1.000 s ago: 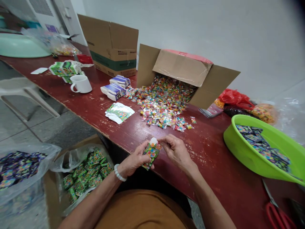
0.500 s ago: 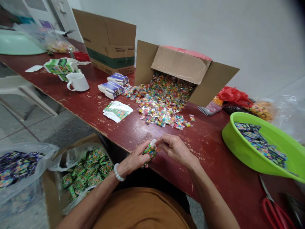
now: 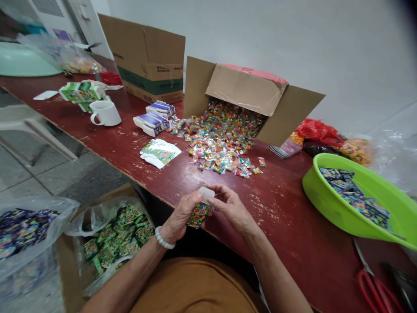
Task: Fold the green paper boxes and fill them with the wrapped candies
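Observation:
My left hand (image 3: 182, 215) grips a small green printed carton (image 3: 199, 213) at the near edge of the red table (image 3: 286, 208). My right hand (image 3: 228, 204) pinches the carton's white top flap (image 3: 206, 194) with thumb and fingers. A heap of small wrapped candies (image 3: 221, 145) spills from a tipped cardboard box (image 3: 247, 93) just beyond my hands. A stack of flat unfolded cartons (image 3: 160, 152) lies to the left of the heap.
A lime green basin (image 3: 352, 217) with dark packets sits at right, red scissors (image 3: 378, 291) near it. White mug (image 3: 104, 113), purple boxes (image 3: 153, 121), green boxes (image 3: 81, 92) and an upright cardboard box (image 3: 150, 61) stand further left. Below the table a lined box holds green cartons (image 3: 120, 237).
The carton has turned in my hands; its white top flap now stands up between my fingers, and my right hand's fingers have shifted onto that flap.

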The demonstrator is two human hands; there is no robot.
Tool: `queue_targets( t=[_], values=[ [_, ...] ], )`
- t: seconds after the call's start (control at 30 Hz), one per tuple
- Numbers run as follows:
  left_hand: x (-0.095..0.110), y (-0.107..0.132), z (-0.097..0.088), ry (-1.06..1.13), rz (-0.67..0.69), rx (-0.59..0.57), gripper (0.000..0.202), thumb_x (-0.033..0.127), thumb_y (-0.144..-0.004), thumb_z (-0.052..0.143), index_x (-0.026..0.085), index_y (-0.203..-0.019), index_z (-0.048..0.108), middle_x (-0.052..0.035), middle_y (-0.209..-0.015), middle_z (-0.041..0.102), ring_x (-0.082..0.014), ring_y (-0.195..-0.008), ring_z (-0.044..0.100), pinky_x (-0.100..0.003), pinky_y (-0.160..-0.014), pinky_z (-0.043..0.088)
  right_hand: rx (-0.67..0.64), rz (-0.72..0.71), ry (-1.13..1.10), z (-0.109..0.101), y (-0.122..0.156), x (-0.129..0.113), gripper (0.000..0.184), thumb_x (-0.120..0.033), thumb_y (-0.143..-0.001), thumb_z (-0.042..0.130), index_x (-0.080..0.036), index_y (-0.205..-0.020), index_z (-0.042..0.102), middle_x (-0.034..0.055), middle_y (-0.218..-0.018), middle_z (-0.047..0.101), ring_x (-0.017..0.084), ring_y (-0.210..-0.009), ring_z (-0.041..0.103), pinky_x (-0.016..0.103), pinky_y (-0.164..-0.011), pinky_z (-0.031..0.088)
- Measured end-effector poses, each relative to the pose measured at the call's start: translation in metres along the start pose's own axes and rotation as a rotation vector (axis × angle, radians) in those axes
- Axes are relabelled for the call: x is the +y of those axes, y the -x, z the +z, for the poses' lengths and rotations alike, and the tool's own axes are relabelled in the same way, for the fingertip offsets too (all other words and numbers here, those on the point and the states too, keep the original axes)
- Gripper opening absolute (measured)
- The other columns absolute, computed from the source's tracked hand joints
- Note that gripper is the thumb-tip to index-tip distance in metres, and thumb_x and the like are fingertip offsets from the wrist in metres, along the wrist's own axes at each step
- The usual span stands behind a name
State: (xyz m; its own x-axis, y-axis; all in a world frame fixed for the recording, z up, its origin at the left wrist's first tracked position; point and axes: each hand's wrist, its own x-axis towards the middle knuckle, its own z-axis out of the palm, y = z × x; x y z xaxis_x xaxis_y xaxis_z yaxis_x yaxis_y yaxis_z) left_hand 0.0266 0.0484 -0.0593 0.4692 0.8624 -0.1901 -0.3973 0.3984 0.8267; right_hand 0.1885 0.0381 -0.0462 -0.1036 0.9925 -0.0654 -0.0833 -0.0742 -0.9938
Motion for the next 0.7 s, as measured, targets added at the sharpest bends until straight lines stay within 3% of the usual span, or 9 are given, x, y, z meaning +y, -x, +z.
queue_targets(
  t=[0.1, 0.17, 0.23, 0.33, 0.47, 0.6, 0.7],
  values=[
    [-0.001, 0.001, 0.002, -0.026, 0.023, -0.023, 0.034, 0.044, -0.083, 0.068, 0.014, -0.098, 0.064, -0.0035, -0.073, 0.065, -0.0142, -0.058, 0.06, -0.019, -0.042, 0.05, 0.008, -0.03, -0.03, 0.007, 0.002, 0.008, 0.023, -0.036, -0.075, 0.074, -0.02, -0.09, 0.066, -0.0001, -0.077, 0.065, 0.014, -0.064, 0.058, 0.025, -0.06, 0.047],
    [0.001, 0.0, 0.002, 0.043, -0.033, 0.012, 0.031, 0.044, -0.084, 0.066, 0.015, -0.094, 0.064, -0.0021, -0.07, 0.064, -0.0138, -0.053, 0.059, -0.021, -0.04, 0.051, 0.1, -0.194, 0.105, 0.009, 0.003, 0.01, 0.012, -0.032, -0.08, 0.07, -0.02, -0.081, 0.067, 0.0009, -0.079, 0.067, 0.015, -0.07, 0.061, 0.027, -0.067, 0.049],
    [0.003, -0.002, 0.0, 0.145, -0.146, 0.023, 0.032, 0.047, -0.088, 0.06, 0.015, -0.092, 0.063, -0.0021, -0.067, 0.063, -0.0143, -0.048, 0.059, -0.025, -0.038, 0.053, 0.138, -0.384, 0.291, 0.009, 0.005, 0.008, 0.009, -0.028, -0.085, 0.065, -0.021, -0.084, 0.07, 0.0026, -0.087, 0.07, 0.017, -0.081, 0.064, 0.029, -0.077, 0.049],
    [0.006, -0.002, -0.002, 0.258, -0.253, -0.012, 0.035, 0.047, -0.094, 0.048, 0.017, -0.103, 0.063, -0.0033, -0.066, 0.064, -0.0166, -0.046, 0.06, -0.029, -0.037, 0.054, 0.028, -0.485, 0.452, 0.007, 0.009, 0.005, 0.018, -0.027, -0.093, 0.055, -0.022, -0.091, 0.071, 0.0039, -0.091, 0.072, 0.018, -0.086, 0.066, 0.03, -0.081, 0.049],
    [0.005, -0.001, -0.002, 0.219, -0.195, -0.009, 0.044, 0.049, -0.096, 0.042, 0.018, -0.122, 0.06, -0.0054, -0.075, 0.067, -0.0162, -0.047, 0.061, -0.027, -0.037, 0.053, 0.062, -0.33, 0.444, 0.008, 0.006, 0.005, 0.014, -0.028, -0.088, 0.061, -0.019, -0.084, 0.071, 0.0037, -0.084, 0.072, 0.017, -0.077, 0.066, 0.028, -0.073, 0.05],
    [0.002, 0.0, 0.0, 0.133, -0.16, -0.007, 0.056, 0.056, -0.095, 0.04, 0.014, -0.127, 0.059, -0.0063, -0.069, 0.066, -0.0151, -0.048, 0.06, -0.023, -0.039, 0.052, 0.075, -0.128, 0.207, 0.011, -0.002, 0.004, 0.015, -0.03, -0.081, 0.067, -0.016, -0.082, 0.07, 0.0064, -0.089, 0.075, 0.017, -0.074, 0.067, 0.027, -0.068, 0.052],
    [0.003, -0.001, -0.001, 0.147, -0.172, -0.006, 0.057, 0.056, -0.095, 0.038, 0.013, -0.126, 0.059, -0.006, -0.065, 0.065, -0.0155, -0.047, 0.06, -0.023, -0.038, 0.051, 0.062, -0.102, 0.17, 0.013, -0.003, -0.001, 0.015, -0.031, -0.081, 0.067, -0.015, -0.079, 0.068, 0.0077, -0.092, 0.075, 0.017, -0.075, 0.068, 0.028, -0.068, 0.053]
  ],
)
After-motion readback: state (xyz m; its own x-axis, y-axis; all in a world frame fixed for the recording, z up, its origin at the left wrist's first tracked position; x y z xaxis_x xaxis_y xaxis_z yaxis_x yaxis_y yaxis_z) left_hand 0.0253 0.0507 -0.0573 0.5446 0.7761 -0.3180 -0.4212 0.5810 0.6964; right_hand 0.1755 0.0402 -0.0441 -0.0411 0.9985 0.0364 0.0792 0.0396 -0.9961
